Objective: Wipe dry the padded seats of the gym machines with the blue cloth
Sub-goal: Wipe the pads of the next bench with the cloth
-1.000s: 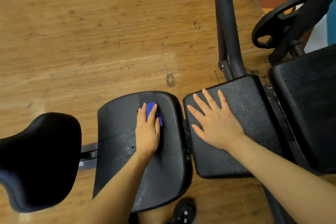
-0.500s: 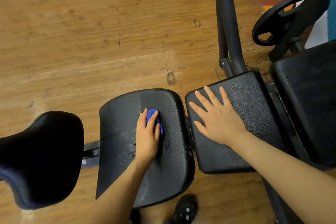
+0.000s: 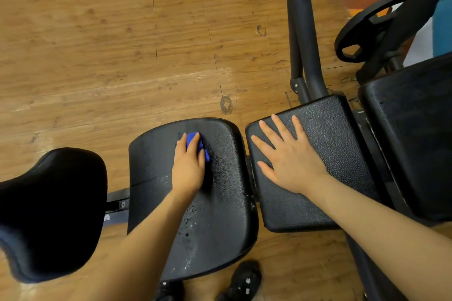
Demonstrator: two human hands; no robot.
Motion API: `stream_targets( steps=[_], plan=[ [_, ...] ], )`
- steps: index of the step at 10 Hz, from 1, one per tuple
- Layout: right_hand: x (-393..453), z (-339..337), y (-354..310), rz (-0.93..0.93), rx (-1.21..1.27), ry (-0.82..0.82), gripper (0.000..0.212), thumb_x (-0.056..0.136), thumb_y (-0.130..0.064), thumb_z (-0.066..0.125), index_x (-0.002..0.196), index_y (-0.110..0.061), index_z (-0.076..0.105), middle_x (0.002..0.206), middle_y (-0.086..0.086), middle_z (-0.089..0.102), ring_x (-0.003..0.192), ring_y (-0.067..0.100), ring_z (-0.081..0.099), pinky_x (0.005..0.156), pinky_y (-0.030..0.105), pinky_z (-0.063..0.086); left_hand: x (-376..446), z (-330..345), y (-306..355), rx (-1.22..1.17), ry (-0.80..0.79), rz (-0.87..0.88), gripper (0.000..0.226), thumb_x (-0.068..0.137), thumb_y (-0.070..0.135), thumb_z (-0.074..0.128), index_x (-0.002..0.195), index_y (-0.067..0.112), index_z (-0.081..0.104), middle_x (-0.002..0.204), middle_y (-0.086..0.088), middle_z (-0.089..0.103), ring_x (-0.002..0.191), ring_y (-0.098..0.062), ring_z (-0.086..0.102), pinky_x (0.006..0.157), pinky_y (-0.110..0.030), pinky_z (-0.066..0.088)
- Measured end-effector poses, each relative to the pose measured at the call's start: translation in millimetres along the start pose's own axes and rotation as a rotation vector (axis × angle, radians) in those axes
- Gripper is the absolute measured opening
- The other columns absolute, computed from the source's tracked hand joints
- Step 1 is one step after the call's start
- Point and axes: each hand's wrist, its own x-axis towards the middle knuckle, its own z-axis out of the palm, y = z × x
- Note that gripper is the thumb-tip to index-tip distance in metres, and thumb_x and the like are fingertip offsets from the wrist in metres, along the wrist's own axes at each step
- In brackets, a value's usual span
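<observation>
Left hand (image 3: 188,168) is pressing the blue cloth (image 3: 197,144) flat onto the rounded padded seat (image 3: 220,203). Fingers (image 3: 181,142) lie over the cloth, which is bunched under them; only a bit of blue shows past the fingertips and on their right side. I can't tell if the thumb is curled under it. The cloth sits in the far half of that seat. Water droplets (image 3: 187,225) are on the pad just behind my left wrist, with more specks left of the hand.

Right hand (image 3: 288,159) is released, fingers spread and straight, palm flat on the rectangular pad (image 3: 342,144) just right of the rounded seat. A narrow gap separates the two pads.

Well left of my left fingers is a dark saddle-shaped seat (image 3: 51,212). Beyond my right fingers, black frame tubes (image 3: 303,32) rise from the wood floor (image 3: 97,44). Far right are a larger black pad (image 3: 415,129) and a weight plate (image 3: 362,32). A black shoe (image 3: 242,281) is below the rounded seat.
</observation>
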Motion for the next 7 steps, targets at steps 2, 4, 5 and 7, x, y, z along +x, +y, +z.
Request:
stream_targets(
  steps=[2, 4, 5, 7],
  plan=[
    [-1, 0, 0, -0.004, 0.0, 0.002, 0.065, 0.09, -0.05, 0.026, 0.139, -0.018, 0.053, 0.15, 0.017, 0.041, 0.142, 0.04, 0.03, 0.112, 0.067, 0.017, -77, 14, -22, 0.032, 0.0, 0.057, 0.049, 0.101, 0.016, 0.046, 0.149, 0.022, 0.038, 0.162, -0.003, 0.017, 0.15, -0.025, 0.012, 0.117, -0.035, 0.018],
    [0, 1, -1, -0.005, -0.001, 0.017, 0.065, 0.089, -0.05, 0.026, 0.139, -0.018, 0.054, 0.15, 0.016, 0.042, 0.142, 0.04, 0.031, 0.112, 0.066, 0.017, -70, 11, -29, 0.015, -0.02, 0.108, 0.048, 0.101, 0.015, 0.048, 0.148, 0.017, 0.04, 0.161, -0.007, 0.018, 0.149, -0.028, 0.014, 0.119, -0.037, 0.016],
    [-1, 2, 0, -0.004, -0.004, 0.014, 0.065, 0.089, -0.05, 0.026, 0.139, -0.018, 0.053, 0.15, 0.016, 0.041, 0.142, 0.04, 0.031, 0.112, 0.066, 0.018, -46, 7, -23, 0.006, -0.015, 0.118, 0.047, 0.102, 0.015, 0.047, 0.148, 0.016, 0.04, 0.161, -0.009, 0.018, 0.149, -0.029, 0.013, 0.117, -0.032, 0.013],
    [0, 2, 0, -0.006, -0.006, 0.0, 0.065, 0.09, -0.051, 0.025, 0.141, -0.019, 0.051, 0.152, 0.015, 0.039, 0.143, 0.04, 0.029, 0.112, 0.066, 0.017, 31, -13, -18, 0.038, -0.085, 0.074, 0.048, 0.1, 0.012, 0.048, 0.147, 0.01, 0.04, 0.16, -0.018, 0.018, 0.148, -0.034, 0.016, 0.119, -0.037, 0.016]
  ],
)
